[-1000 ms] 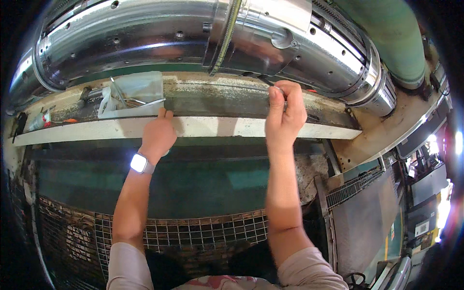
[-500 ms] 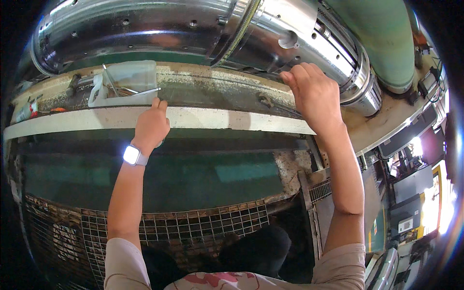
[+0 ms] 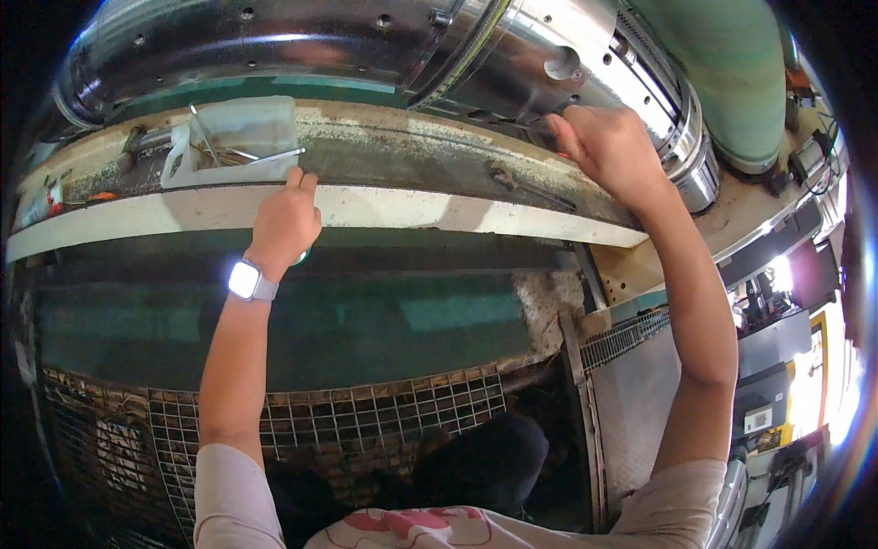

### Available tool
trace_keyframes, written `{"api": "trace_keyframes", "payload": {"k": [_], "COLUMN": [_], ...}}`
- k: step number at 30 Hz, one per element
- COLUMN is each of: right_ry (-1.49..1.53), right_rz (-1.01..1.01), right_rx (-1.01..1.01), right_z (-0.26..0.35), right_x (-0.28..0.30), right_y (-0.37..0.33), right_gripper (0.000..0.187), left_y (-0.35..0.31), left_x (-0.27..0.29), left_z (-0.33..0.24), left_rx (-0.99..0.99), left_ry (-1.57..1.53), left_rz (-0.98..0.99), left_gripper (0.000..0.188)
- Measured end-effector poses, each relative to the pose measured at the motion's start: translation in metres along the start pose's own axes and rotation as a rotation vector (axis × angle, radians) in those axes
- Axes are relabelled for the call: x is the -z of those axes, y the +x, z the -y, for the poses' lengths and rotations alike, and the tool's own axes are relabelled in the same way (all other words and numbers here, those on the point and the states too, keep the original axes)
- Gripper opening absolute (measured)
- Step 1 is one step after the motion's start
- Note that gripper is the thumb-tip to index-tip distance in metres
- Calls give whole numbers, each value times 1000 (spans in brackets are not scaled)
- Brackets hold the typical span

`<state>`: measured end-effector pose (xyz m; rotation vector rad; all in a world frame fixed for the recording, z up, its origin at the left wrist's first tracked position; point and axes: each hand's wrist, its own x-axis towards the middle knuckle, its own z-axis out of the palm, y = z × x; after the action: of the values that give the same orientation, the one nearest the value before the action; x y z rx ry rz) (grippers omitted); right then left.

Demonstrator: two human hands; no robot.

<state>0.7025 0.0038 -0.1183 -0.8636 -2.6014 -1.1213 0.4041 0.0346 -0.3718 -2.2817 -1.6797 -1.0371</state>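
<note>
My left hand (image 3: pixel 285 218) is at the front edge of the pale ledge (image 3: pixel 384 207), two fingers reaching forward and the others curled. A teal edge shows beside its palm; what it belongs to is hidden. Just ahead stands a translucent cut-open plastic jug (image 3: pixel 261 119) holding several metal rods or tools, one of them a silver rod (image 3: pixel 279 156) poking out toward my fingers. Closed in a fist, my right hand (image 3: pixel 611 151) hovers before the shiny metal cylinder (image 3: pixel 585 64). A small red bit shows below its thumb; what the fist grips is hidden.
A wrench-like tool (image 3: pixel 530 188) lies on the ledge left of my right hand. Small bottles and an orange item (image 3: pixel 102 196) sit at the far left. A green roller (image 3: pixel 722 82) stands at upper right. Wire grating (image 3: pixel 384 416) spans below, near my legs.
My right fist has moved right, its elbow swinging outward, uncovering more of the wrench-like tool. My left hand stays by the jug. The whole view has shifted slightly.
</note>
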Motion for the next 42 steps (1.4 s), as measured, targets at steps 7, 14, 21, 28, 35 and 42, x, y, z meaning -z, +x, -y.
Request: {"api": "trace_keyframes", "payload": {"k": [7,14,21,28,35,42], "right_ry": [225,336,368,1124,1071,881], "right_rz": [-55,21,10,188,-83,-145], "right_rx": [-228,-495,-486,-663,-532,-405], "right_z": [7,16,27,27,31,28], "right_x": [-9,-10,-4,5,2,-19], "right_y": [-5,-7,-2,-8,-20,-14], "right_gripper": [38,46,42,40,36,33], "left_y": [2,1,4,2,1,4], "left_x": [0,-9,-6,2,1,4], "left_z": [2,6,4,-4,-6,-11], "left_rx": [58,51,56,109,110,116], "left_ry": [1,12,71,82,84,57], "left_rz": [33,41,54,108,130,134], "left_gripper": [26,29,30,31,34,35]}}
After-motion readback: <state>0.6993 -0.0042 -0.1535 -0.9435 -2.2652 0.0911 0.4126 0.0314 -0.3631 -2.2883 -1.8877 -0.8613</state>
